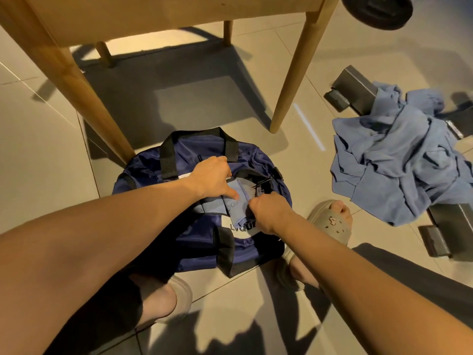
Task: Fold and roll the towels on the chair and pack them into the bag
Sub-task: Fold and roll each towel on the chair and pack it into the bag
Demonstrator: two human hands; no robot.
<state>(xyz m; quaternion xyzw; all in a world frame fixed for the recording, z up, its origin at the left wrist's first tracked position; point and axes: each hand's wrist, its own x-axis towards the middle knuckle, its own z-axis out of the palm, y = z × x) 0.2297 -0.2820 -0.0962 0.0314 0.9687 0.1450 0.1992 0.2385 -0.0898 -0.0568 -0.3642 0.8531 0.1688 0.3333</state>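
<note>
**Both hands at the bag's mouth, towel halfway in**

The navy bag (153, 172) lies on the floor (38, 149) between the front legs of the wooden chair (128, 19), its left side touching one leg and its zipped mouth open upward. A folded blue towel (236, 201) sits in that mouth, its near end lapping over the near edge onto the white label.

The left hand (211, 176) is at the far edge of the opening: its fingers curl down over the rim and out of sight, and the thumb stretches along the towel. The right hand (268, 210) is bunched at the near edge, fingers curled round the towel's end.

To the right, well apart from the bag, a heap of towels (394, 160) lies crumpled over grey metal blocks (354, 84). A strip of bare tile runs between bag and heap, narrowed at the near end by a sandalled foot (330, 224) just beside the bag's right corner.
</note>
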